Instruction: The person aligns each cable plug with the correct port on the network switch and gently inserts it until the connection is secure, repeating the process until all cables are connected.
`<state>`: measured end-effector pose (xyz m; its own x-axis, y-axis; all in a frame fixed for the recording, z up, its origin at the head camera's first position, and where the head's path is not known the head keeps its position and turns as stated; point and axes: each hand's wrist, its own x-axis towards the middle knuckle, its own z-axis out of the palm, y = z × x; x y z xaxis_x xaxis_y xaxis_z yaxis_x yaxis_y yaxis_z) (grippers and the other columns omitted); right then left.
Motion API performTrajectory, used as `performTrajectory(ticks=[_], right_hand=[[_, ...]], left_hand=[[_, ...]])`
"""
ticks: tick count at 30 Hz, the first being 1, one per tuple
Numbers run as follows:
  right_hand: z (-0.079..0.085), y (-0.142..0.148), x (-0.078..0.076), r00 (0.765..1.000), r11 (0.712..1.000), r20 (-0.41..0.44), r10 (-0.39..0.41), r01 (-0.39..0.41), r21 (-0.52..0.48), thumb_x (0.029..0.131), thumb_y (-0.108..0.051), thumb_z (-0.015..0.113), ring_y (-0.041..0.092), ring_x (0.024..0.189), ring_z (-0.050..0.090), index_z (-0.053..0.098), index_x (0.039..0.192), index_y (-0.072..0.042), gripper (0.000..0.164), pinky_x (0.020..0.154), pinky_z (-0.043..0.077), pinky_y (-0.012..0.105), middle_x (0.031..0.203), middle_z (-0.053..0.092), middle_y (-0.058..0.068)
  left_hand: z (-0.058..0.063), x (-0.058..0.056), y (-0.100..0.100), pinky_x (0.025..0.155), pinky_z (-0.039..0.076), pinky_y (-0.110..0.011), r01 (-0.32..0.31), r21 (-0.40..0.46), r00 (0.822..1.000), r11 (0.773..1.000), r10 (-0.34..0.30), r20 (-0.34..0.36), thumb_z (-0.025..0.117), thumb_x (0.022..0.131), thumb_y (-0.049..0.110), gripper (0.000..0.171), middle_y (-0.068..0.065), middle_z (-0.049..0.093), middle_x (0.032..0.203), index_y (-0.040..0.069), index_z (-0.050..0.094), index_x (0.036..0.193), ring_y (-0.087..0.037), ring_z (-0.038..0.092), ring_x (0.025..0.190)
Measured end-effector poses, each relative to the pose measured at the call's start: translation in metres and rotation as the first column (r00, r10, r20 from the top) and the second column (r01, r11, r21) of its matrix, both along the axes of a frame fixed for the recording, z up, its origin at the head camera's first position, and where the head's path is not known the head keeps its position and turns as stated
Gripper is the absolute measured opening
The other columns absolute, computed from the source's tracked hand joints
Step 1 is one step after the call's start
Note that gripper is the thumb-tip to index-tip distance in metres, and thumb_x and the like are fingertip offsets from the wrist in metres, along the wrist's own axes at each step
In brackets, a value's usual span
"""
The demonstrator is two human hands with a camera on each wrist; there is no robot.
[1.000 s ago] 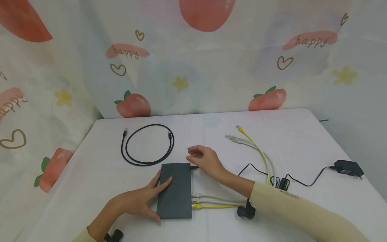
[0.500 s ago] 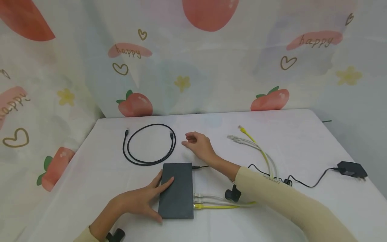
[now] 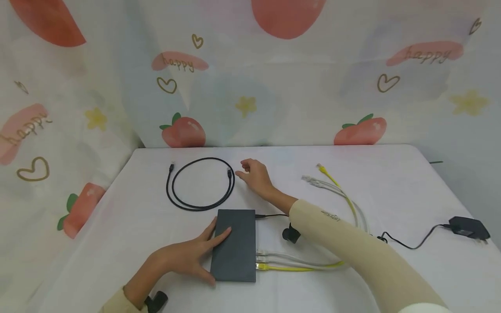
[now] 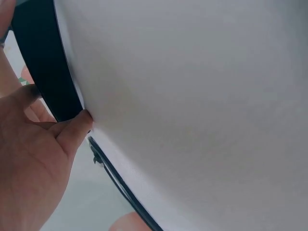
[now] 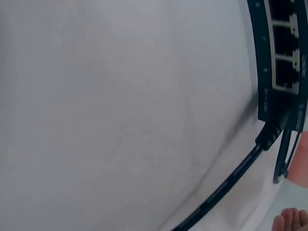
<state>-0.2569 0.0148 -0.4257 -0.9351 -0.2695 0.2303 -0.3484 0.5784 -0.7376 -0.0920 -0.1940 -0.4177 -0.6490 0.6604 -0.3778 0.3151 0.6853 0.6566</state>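
A dark flat network switch (image 3: 236, 246) lies on the table. My left hand (image 3: 192, 260) rests against its left side, one finger across the top and the thumb by the near corner. In the left wrist view, fingertips (image 4: 83, 120) touch the switch's edge. My right hand (image 3: 256, 177) is above the table beyond the switch, fingers loosely bent, holding nothing. Just left of it lies a coiled black network cable (image 3: 203, 208). A power plug (image 5: 270, 134) sits in the switch beside several bare ports (image 5: 287, 72). Grey and yellow network cables (image 3: 268, 267) are plugged in nearer me.
Free ends of the grey cables (image 3: 313, 179) and yellow cable (image 3: 326, 172) lie at the back right. A black power adapter (image 3: 469, 227) lies at the right, its cord running left under the right sleeve (image 3: 352, 241). A patterned cloth (image 3: 297, 95) hangs behind the table.
My right hand has moved away from the switch's power plug, back and slightly left across the table to beside the black cable. My left hand stays on the switch. The head view has shifted slightly.
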Motion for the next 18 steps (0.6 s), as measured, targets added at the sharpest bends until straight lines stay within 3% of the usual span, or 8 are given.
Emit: performTrajectory(ticks=[7,18], right_hand=[[-0.004,-0.009,-0.011,0.995,0.981,0.041,0.09,-0.096,0.166,0.087,-0.015,0.069,0.023,0.095,0.059,0.063,0.112,0.005,0.032,0.082,0.047,0.032,0.102,0.064,0.013],[0.005,-0.028,-0.037,0.992,0.968,-0.004,0.122,-0.118,0.223,0.088,-0.013,0.068,0.021,0.089,0.058,0.063,0.107,0.004,0.026,0.077,0.047,0.03,0.097,0.063,0.012]], left_hand=[[0.003,0.001,0.001,0.103,0.029,-0.051,-0.015,-0.002,0.999,1.0,0.015,0.028,0.08,0.07,0.045,0.115,-0.017,-0.019,0.153,0.027,0.003,0.153,-0.035,0.006,0.139],[0.005,-0.001,0.001,0.102,0.03,-0.05,-0.023,-0.018,0.999,1.0,0.024,0.042,0.08,0.07,0.046,0.114,-0.015,-0.019,0.153,0.031,0.002,0.152,-0.034,0.008,0.139]])
